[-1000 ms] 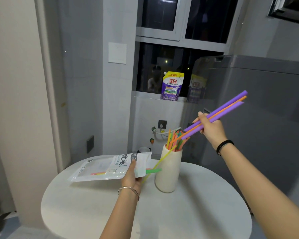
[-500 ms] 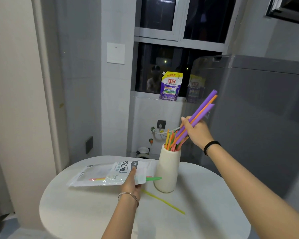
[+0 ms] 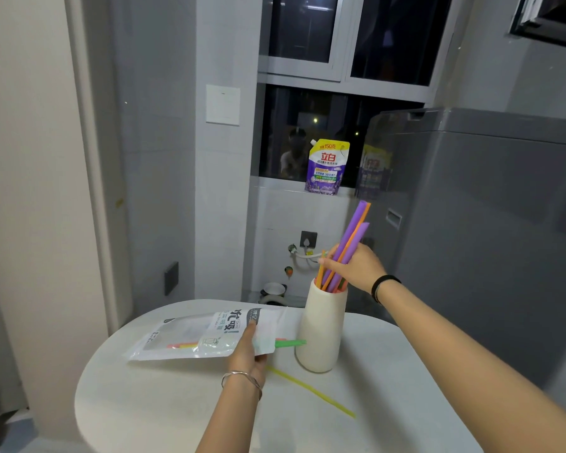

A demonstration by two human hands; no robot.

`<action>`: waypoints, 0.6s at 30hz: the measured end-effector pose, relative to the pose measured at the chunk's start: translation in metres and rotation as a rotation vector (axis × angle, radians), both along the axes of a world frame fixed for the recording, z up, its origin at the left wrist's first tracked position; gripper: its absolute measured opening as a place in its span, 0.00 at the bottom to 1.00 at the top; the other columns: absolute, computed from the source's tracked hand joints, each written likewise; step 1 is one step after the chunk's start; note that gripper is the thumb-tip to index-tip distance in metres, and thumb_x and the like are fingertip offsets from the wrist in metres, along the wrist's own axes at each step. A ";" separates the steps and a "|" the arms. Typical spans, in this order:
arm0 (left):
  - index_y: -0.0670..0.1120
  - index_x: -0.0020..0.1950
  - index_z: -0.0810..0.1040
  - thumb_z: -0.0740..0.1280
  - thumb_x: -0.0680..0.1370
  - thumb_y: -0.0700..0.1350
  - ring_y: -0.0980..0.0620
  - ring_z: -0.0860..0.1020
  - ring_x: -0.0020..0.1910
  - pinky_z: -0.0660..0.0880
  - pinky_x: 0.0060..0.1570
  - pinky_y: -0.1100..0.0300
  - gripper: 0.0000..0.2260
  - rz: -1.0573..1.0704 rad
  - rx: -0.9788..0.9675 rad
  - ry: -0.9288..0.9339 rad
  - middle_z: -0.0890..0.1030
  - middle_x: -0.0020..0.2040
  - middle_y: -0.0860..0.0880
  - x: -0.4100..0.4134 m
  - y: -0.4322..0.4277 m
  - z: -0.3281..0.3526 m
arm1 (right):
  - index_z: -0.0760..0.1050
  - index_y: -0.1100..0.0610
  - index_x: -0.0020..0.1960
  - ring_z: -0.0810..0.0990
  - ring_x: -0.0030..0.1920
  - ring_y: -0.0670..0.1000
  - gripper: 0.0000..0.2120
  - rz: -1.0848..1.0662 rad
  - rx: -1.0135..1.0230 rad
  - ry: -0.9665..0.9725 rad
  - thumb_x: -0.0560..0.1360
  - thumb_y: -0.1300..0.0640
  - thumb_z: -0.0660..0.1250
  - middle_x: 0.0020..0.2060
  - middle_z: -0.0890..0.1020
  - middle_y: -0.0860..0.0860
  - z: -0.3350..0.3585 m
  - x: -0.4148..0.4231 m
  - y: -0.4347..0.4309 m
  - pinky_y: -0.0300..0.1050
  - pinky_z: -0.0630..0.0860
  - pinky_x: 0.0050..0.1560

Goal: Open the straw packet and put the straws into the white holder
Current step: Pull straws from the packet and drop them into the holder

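Observation:
The white holder (image 3: 322,331) stands upright near the middle of the round white table (image 3: 164,400), with several coloured straws in its mouth. My right hand (image 3: 356,268) grips two purple straws and an orange one (image 3: 353,237) just above the holder; their lower ends are inside its mouth. My left hand (image 3: 247,353) holds the open end of the straw packet (image 3: 190,335), which lies flat on the table. A green straw (image 3: 290,343) sticks out of the packet toward the holder. A thin yellow straw (image 3: 311,392) lies loose on the table in front of the holder.
A grey washing machine (image 3: 490,230) stands close behind the table on the right. A purple detergent pouch (image 3: 327,166) sits on the window sill. The wall and a door frame run along the left.
My right hand has come down and left with the purple and orange straws, lowering their ends into the holder. The thin yellow straw dropped onto the table. My left hand has barely moved.

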State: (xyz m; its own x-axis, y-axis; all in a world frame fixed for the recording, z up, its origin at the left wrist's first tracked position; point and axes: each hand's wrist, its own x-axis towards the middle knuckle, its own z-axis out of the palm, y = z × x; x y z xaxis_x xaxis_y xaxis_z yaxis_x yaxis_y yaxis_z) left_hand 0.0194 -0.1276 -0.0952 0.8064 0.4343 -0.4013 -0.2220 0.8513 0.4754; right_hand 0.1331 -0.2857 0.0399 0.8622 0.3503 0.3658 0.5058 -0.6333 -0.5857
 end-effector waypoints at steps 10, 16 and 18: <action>0.41 0.71 0.71 0.67 0.78 0.38 0.54 0.77 0.40 0.76 0.21 0.67 0.22 0.001 0.010 0.025 0.78 0.44 0.51 0.002 -0.002 -0.002 | 0.78 0.56 0.55 0.79 0.52 0.53 0.18 -0.026 0.186 0.057 0.78 0.45 0.57 0.57 0.80 0.55 0.008 -0.004 0.007 0.47 0.77 0.52; 0.41 0.71 0.71 0.67 0.77 0.39 0.54 0.77 0.40 0.76 0.21 0.67 0.22 0.001 0.006 0.029 0.80 0.49 0.48 0.000 0.000 0.001 | 0.56 0.51 0.74 0.75 0.59 0.52 0.32 0.031 0.209 0.026 0.75 0.51 0.67 0.67 0.71 0.50 0.003 -0.004 0.002 0.50 0.77 0.56; 0.41 0.72 0.70 0.67 0.77 0.39 0.54 0.77 0.41 0.77 0.22 0.67 0.22 0.011 0.004 0.026 0.79 0.54 0.47 0.000 0.001 0.001 | 0.51 0.43 0.74 0.73 0.57 0.46 0.37 0.027 0.311 -0.176 0.74 0.54 0.69 0.63 0.70 0.44 0.011 -0.006 0.000 0.42 0.76 0.52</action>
